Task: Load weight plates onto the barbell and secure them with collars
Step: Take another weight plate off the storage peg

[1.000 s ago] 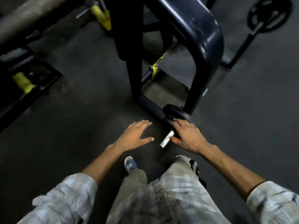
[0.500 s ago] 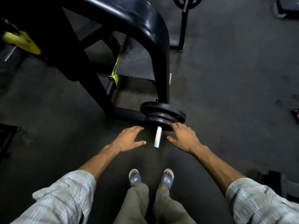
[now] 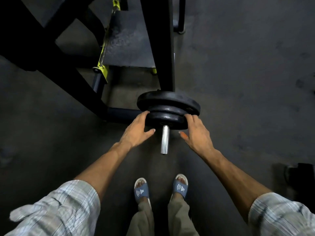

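Two sandalled feet [image 3: 161,188] stand nearest, and just beyond them the bare steel bar end [image 3: 165,140] points straight back at the person, its long axis running away toward the dark frame [image 3: 158,48]. Past that, the left hand [image 3: 136,132] and right hand [image 3: 196,132] cup opposite edges of the front plate [image 3: 166,120], fingers spread on its rim, thumbs free. Loading looks near done with the stack of plates [image 3: 168,103] on the bar; next probably comes seating the plate flush, then fitting a collar, none visible.
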